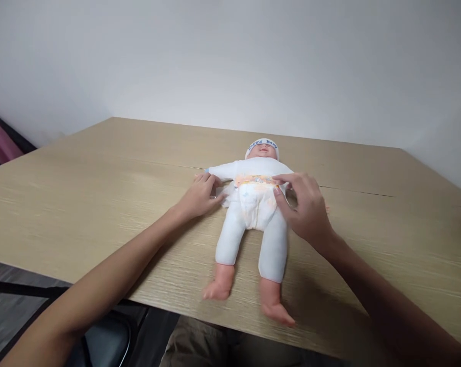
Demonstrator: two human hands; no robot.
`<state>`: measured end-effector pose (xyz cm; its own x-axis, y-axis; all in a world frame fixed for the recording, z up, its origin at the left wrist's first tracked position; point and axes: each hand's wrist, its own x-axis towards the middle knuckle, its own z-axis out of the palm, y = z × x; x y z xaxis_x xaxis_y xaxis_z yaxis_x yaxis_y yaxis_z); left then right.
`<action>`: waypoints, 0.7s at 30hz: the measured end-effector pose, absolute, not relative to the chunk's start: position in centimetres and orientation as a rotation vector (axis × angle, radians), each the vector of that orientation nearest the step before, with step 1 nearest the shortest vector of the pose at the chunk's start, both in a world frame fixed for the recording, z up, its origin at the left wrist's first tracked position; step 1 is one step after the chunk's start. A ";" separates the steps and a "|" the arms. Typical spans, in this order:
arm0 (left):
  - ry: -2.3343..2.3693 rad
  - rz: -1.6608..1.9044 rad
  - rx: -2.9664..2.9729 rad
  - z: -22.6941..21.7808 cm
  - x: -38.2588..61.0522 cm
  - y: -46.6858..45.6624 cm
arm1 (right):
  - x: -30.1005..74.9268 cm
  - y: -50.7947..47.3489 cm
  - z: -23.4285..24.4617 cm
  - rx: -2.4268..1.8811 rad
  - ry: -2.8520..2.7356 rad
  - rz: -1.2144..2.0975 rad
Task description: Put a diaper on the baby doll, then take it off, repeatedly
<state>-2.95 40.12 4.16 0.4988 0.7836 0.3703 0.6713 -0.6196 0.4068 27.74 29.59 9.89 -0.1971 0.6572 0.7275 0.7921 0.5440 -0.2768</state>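
A white diaper [255,206] is seen spread over the hips of a doll [274,250], which is laid on its back on the table with its feet toward the camera; the front panel is already brought up between the legs, and the patterned waistband [253,180] is set across the belly, so the covering of the front can be judged done; the sides seem to be what is left, since a thin pale flap [228,197] is seen sticking out at the left hip, apparently unfastened, while the other hip is partly hidden, and its fastening cannot be told.

The diaper is marked with orange and faint coloured prints, brightest along the top edge; its lower part is slightly wrinkled; a white suit is worn by the doll beneath it, and a white cap [263,144] with blue lettering is seen on its head.

The left hand [205,196] is held with bent fingers beside the flap, touching it; whether the flap is gripped cannot be told; the right hand [305,201] is placed at the opposite end of the waistband, with forefinger and thumb parted against the diaper; whether it is pinched cannot be told.

The table [100,214] is backed by a pale wall [215,61]; a chair [108,341] is partly seen below.
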 end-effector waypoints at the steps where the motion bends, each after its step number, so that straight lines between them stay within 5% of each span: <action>1: 1.319 0.735 2.515 4.2 -3.1 40.1 | 26.9 30.0 10.6 -1.160 -1.959 -0.195; 13: 1.146 0.646 1.950 6.7 -5.2 41.5 | 21.4 33.6 11.3 -1.261 -2.352 -0.134; 21: 0.952 0.811 1.674 9.1 1.5 42.0 | 21.7 33.9 11.5 -1.390 -2.125 0.261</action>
<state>1.51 41.98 9.11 0.4639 0.8832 0.0697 0.2091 -0.1856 0.9601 21.75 33.93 11.49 -0.2884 0.8871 0.3603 0.7738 0.4376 -0.4581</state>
